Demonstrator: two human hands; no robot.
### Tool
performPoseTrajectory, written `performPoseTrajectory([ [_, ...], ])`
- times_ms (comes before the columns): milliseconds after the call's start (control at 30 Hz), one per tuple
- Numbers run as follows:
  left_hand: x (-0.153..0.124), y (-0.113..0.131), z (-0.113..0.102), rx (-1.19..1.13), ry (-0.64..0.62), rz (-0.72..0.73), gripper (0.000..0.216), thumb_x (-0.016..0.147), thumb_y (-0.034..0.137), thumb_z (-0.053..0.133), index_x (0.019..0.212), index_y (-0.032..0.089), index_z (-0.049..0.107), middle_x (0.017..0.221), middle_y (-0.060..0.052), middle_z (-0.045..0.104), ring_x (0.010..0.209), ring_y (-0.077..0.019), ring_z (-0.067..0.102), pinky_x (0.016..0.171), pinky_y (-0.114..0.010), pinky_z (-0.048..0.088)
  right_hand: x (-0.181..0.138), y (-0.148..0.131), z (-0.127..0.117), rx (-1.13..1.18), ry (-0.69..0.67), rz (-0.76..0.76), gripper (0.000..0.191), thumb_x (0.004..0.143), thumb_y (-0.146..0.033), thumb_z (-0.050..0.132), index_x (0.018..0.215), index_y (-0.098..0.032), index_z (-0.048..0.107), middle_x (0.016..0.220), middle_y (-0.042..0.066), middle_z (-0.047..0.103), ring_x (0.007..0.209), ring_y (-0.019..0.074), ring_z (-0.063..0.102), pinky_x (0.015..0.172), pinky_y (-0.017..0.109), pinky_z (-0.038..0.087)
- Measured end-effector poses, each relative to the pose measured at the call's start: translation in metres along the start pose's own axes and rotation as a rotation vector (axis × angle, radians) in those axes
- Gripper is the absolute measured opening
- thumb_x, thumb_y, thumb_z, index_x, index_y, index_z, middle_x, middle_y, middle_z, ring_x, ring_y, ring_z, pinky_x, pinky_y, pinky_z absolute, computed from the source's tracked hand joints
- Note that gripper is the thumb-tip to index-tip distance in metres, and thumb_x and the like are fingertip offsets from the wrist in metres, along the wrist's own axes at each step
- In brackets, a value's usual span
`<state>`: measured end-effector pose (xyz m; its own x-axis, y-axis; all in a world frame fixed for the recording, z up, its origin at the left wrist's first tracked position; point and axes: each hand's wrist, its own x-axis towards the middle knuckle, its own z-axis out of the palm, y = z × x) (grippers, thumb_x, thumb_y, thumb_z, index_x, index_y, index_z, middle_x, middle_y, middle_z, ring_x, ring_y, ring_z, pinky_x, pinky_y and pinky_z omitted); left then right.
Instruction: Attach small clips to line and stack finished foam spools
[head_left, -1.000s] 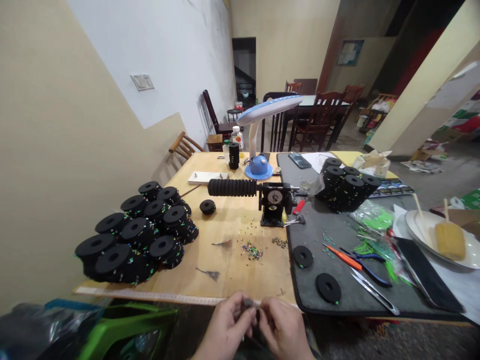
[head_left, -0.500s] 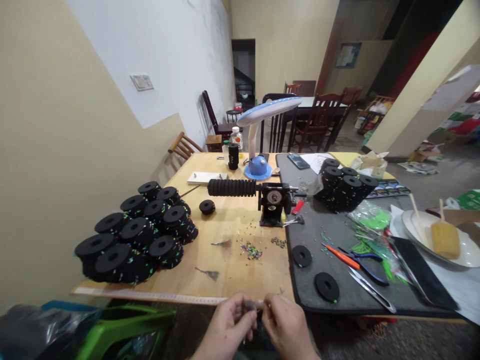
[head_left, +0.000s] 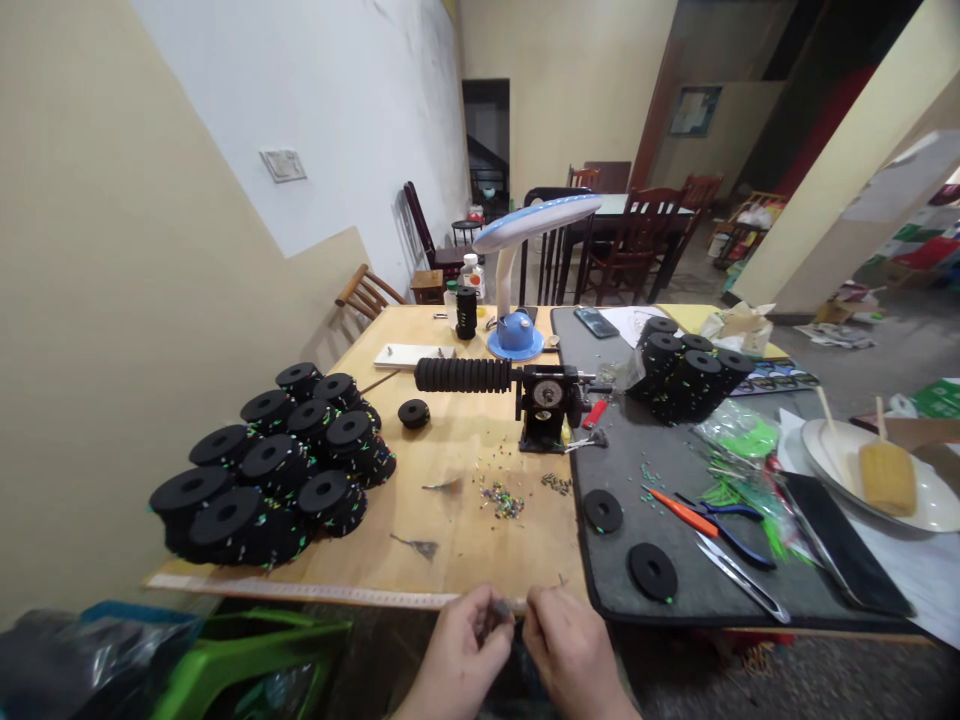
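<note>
Side by side at the table's near edge are my left hand [head_left: 466, 645] and my right hand [head_left: 568, 645], both with fingers closed in a pinch. A small grey thing shows between the left fingertips, too small to name. What the right fingers pinch is hidden. Just beyond them lies a loose pile of tiny coloured beads [head_left: 502, 502], with small dark metal pieces [head_left: 557, 484] beside it. Two thin wire bundles with fanned grey ends [head_left: 424, 548] rest on the wood left of the beads. Two black foam spools [head_left: 653, 573] lie flat on the grey mat.
Stacked black foam spools [head_left: 271, 458] fill the left side; more stacks [head_left: 686, 372] stand back right. A black winding machine [head_left: 546, 405] bears a row of spools, behind it a blue lamp [head_left: 516, 335]. Right are orange-handled tool [head_left: 686, 512], pliers [head_left: 739, 535], tweezers [head_left: 742, 580], a plate [head_left: 829, 455].
My hands stay almost in place at the table edge, their fingers shifting slightly. The things on the table have not moved.
</note>
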<state>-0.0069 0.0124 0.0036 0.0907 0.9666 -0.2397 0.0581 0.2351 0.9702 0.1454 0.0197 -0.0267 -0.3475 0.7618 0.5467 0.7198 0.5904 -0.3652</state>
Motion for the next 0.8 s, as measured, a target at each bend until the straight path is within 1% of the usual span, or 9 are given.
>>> performPoseTrajectory([
  [167,0.001,0.003,0.001,0.055,0.019,0.015,0.013,0.073,0.027,0.065,0.068,0.016,0.062,0.061,0.001,0.059,0.061,-0.0152,0.053,0.06,-0.023,0.041,0.001,-0.003,0.005,-0.015,0.001,-0.016,0.03,0.094,-0.014,0.038,0.067,-0.023,0.048,0.054,-0.001,0.056,0.048,0.0158,0.052,0.049,0.027,0.031],
  [267,0.004,-0.001,-0.003,0.133,0.05,0.014,0.016,0.074,0.03,0.065,0.07,0.015,0.067,0.06,0.0,0.062,0.057,-0.0152,0.053,0.056,-0.023,0.039,0.001,-0.004,0.004,0.09,-0.029,0.021,0.028,0.093,-0.013,0.038,0.069,-0.023,0.048,0.055,-0.001,0.056,0.048,0.0151,0.053,0.048,0.025,0.033],
  [400,0.006,-0.003,-0.012,0.231,0.057,0.018,0.017,0.076,0.03,0.063,0.072,0.015,0.07,0.063,-0.002,0.066,0.06,-0.017,0.056,0.058,-0.023,0.04,0.005,-0.003,-0.005,0.301,-0.155,0.12,0.011,0.091,-0.017,0.045,0.087,-0.021,0.055,0.057,-0.003,0.057,0.048,0.0141,0.055,0.046,0.022,0.036],
  [467,0.007,0.0,-0.016,0.271,0.041,0.031,0.016,0.077,0.028,0.062,0.071,0.015,0.069,0.063,-0.002,0.066,0.061,-0.0169,0.056,0.058,-0.023,0.04,0.007,-0.002,-0.009,0.376,-0.21,0.12,0.01,0.092,-0.019,0.047,0.094,-0.021,0.056,0.062,-0.002,0.063,0.052,0.0145,0.06,0.049,0.022,0.04],
  [500,0.007,0.003,-0.017,0.288,0.03,0.041,0.015,0.077,0.027,0.062,0.07,0.015,0.068,0.062,-0.001,0.065,0.061,-0.0166,0.056,0.058,-0.023,0.04,0.008,-0.002,-0.011,0.398,-0.221,0.108,0.011,0.093,-0.019,0.047,0.094,-0.021,0.057,0.066,-0.001,0.066,0.056,0.0147,0.062,0.052,0.021,0.041],
  [567,0.006,0.007,-0.02,0.309,-0.002,0.057,0.014,0.078,0.025,0.061,0.07,0.015,0.067,0.061,0.0,0.063,0.061,-0.0162,0.055,0.058,-0.022,0.039,0.01,0.0,-0.011,0.41,-0.222,0.079,0.013,0.094,-0.02,0.047,0.091,-0.022,0.059,0.072,0.001,0.071,0.062,0.0149,0.066,0.056,0.021,0.043],
  [600,0.006,0.009,-0.021,0.313,-0.021,0.061,0.014,0.078,0.024,0.06,0.069,0.015,0.066,0.061,0.0,0.062,0.061,-0.0159,0.054,0.058,-0.022,0.039,0.011,0.0,-0.011,0.403,-0.219,0.065,0.015,0.094,-0.019,0.047,0.088,-0.023,0.06,0.071,0.001,0.071,0.062,0.0148,0.066,0.057,0.021,0.043],
  [700,0.004,0.011,-0.021,0.308,-0.064,0.062,0.015,0.078,0.023,0.059,0.066,0.015,0.064,0.059,0.001,0.059,0.061,-0.0152,0.052,0.057,-0.022,0.038,0.012,-0.001,-0.01,0.372,-0.223,0.056,0.02,0.092,-0.017,0.046,0.078,-0.022,0.059,0.06,-0.002,0.065,0.054,0.0134,0.06,0.053,0.021,0.038],
  [800,0.004,0.012,-0.018,0.263,-0.089,0.06,0.014,0.078,0.022,0.058,0.067,0.015,0.063,0.059,0.001,0.057,0.061,-0.015,0.05,0.058,-0.022,0.038,0.013,-0.003,-0.009,0.362,-0.224,0.07,0.023,0.087,-0.014,0.045,0.069,-0.022,0.055,0.053,-0.004,0.058,0.048,0.0123,0.053,0.05,0.022,0.033],
])
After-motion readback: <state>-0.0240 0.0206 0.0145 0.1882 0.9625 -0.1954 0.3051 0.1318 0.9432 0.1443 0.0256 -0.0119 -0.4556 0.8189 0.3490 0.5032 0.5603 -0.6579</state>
